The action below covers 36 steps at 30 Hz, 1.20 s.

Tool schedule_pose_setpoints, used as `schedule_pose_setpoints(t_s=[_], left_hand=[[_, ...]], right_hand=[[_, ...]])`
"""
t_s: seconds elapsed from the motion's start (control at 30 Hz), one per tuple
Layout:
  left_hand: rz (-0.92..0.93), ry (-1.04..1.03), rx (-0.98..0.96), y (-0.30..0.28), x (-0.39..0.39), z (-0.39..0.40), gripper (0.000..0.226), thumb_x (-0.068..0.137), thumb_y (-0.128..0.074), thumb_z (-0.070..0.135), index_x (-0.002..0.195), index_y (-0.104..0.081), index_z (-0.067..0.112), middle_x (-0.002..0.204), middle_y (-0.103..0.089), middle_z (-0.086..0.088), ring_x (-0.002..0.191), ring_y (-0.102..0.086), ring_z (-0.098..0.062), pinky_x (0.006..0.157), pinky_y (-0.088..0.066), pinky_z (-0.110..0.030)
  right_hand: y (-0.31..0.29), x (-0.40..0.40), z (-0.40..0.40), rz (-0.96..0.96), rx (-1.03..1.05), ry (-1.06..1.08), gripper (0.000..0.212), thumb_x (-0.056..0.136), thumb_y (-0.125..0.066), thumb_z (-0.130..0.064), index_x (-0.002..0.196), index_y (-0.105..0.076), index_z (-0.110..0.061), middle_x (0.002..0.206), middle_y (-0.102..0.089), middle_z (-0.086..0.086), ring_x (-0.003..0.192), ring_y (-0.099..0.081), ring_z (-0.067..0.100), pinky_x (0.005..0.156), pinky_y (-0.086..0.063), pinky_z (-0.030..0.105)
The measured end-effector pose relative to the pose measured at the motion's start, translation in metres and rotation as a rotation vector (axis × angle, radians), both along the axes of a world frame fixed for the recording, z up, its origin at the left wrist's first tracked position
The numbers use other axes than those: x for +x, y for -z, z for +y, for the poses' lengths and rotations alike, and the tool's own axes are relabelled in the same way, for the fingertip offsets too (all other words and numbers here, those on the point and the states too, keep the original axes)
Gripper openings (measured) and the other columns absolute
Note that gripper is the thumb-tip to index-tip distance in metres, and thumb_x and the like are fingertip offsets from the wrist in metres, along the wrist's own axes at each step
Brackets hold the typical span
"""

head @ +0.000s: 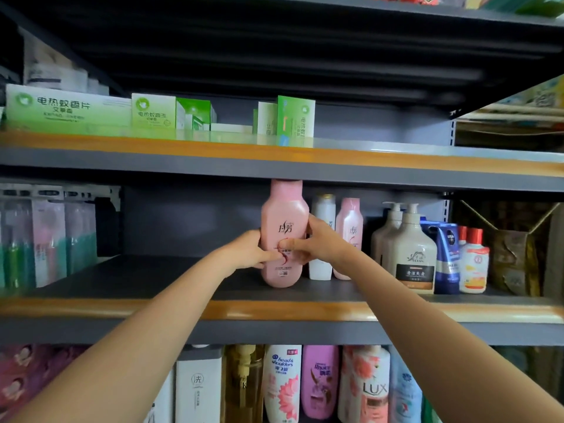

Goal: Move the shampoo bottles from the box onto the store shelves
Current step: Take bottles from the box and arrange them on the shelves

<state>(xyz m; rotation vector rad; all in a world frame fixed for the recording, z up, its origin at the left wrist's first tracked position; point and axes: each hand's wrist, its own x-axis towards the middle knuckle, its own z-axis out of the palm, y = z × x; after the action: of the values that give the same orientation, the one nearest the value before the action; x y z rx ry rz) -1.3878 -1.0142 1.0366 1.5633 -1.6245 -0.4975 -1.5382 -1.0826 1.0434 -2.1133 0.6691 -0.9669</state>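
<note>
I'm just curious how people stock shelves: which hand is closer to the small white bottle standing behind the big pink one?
Right. The right hand grips the big pink bottle's right side, just in front of the small white bottle. The left hand holds the pink bottle's far side.

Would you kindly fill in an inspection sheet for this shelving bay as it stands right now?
Surface: middle shelf, dark board with orange front edge, bare on the left half.
Job's things: large pink bottle upright on the middle shelf, cap near the shelf above; small pink bottle and white bottle to its right.
Clutter: beige pump bottles, blue tube, red-capped bottle.
Grippers: left hand and right hand both grip the large pink bottle.
Cables: nothing seen.
Surroundings: green boxes above; more bottles below.
</note>
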Motion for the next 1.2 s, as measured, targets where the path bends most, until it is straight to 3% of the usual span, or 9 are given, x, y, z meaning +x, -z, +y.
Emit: schedule_pose_setpoints(t_s=[0.23,0.43,0.53,0.6,0.73,0.83,0.93,1.07,1.2], left_hand=[[-0.008,-0.042,-0.046,0.009,-0.003,-0.021,0.054,0.082,-0.068,0.008,0.130,-0.045,0.012,0.126,-0.056,-0.006,0.115,-0.054,-0.023,0.090,-0.051,-0.035],[-0.292,-0.182,-0.150,0.019,-0.008,-0.028,0.055,0.080,-0.072,0.021,0.128,-0.048,0.013,0.126,-0.059,-0.007,0.111,-0.055,-0.024,0.085,-0.041,-0.026],[-0.346,-0.170,-0.183,0.019,-0.008,-0.022,0.055,0.080,-0.072,0.024,0.128,-0.049,0.012,0.128,-0.058,-0.007,0.115,-0.055,-0.024,0.091,-0.043,-0.031],[-0.380,-0.176,-0.226,0.020,-0.006,-0.014,0.052,0.081,-0.071,0.025,0.127,-0.050,0.011,0.128,-0.058,-0.008,0.116,-0.054,-0.024,0.093,-0.043,-0.033],[-0.409,-0.227,-0.409,0.018,-0.003,0.015,0.045,0.083,-0.069,0.027,0.123,-0.054,0.014,0.115,-0.063,-0.004,0.105,-0.060,-0.019,0.086,-0.044,-0.028],[-0.428,-0.237,-0.602,0.015,0.005,0.048,0.049,0.082,-0.069,0.032,0.125,-0.052,0.017,0.108,-0.054,0.007,0.101,-0.049,-0.007,0.086,-0.041,-0.026],[-0.425,-0.193,-0.636,0.019,0.018,0.082,0.052,0.076,-0.065,0.049,0.117,-0.058,0.018,0.114,-0.059,0.001,0.104,-0.055,-0.012,0.088,-0.048,-0.029],[-0.372,-0.247,-0.677,0.027,0.034,0.132,0.066,0.062,-0.066,0.062,0.107,-0.063,0.015,0.103,-0.067,-0.002,0.095,-0.062,-0.014,0.077,-0.052,-0.027],[-0.261,-0.124,-0.605,0.050,0.051,0.190,0.033,0.060,-0.073,0.049,0.090,-0.066,0.036,0.085,-0.067,0.028,0.089,-0.063,0.005,0.071,-0.050,-0.010]], right_hand=[[0.015,0.000,-0.016,-0.091,0.007,0.011,0.049,0.076,-0.076,-0.007,0.116,-0.050,-0.016,0.106,-0.062,0.011,0.093,-0.063,0.026,0.063,-0.060,0.036],[0.029,-0.008,-0.023,-0.079,-0.030,0.071,0.048,0.071,-0.079,-0.006,0.113,-0.055,-0.009,0.102,-0.065,0.013,0.095,-0.065,0.028,0.074,-0.058,0.042],[0.029,-0.012,-0.017,-0.073,-0.054,0.084,0.045,0.070,-0.080,-0.008,0.108,-0.056,-0.010,0.100,-0.064,0.010,0.086,-0.064,0.023,0.075,-0.058,0.040],[0.028,-0.013,-0.010,-0.057,-0.153,0.106,0.043,0.070,-0.081,-0.011,0.104,-0.055,-0.016,0.096,-0.064,0.005,0.083,-0.063,0.020,0.077,-0.057,0.036],[0.016,-0.015,0.020,-0.033,-0.456,0.127,0.047,0.073,-0.079,-0.014,0.114,-0.056,-0.013,0.087,-0.057,-0.013,0.074,-0.055,0.002,0.073,-0.043,0.007],[0.008,-0.017,0.051,-0.079,-0.667,0.079,0.051,0.073,-0.079,-0.019,0.117,-0.057,-0.009,0.093,-0.058,-0.016,0.082,-0.052,0.001,0.074,-0.042,0.008],[0.004,-0.011,0.083,-0.091,-0.840,0.026,0.057,0.071,-0.076,-0.030,0.120,-0.057,-0.010,0.103,-0.063,-0.002,0.092,-0.055,0.007,0.078,-0.044,0.019],[0.002,0.008,0.128,-0.162,-0.885,-0.029,0.053,0.069,-0.079,-0.033,0.113,-0.061,-0.008,0.091,-0.052,-0.022,0.076,-0.050,-0.014,0.066,-0.033,0.003],[0.029,0.036,0.172,-0.186,-0.825,-0.087,0.054,0.069,-0.075,-0.046,0.108,-0.062,-0.011,0.084,-0.047,-0.025,0.069,-0.047,-0.015,0.060,-0.033,0.003]])
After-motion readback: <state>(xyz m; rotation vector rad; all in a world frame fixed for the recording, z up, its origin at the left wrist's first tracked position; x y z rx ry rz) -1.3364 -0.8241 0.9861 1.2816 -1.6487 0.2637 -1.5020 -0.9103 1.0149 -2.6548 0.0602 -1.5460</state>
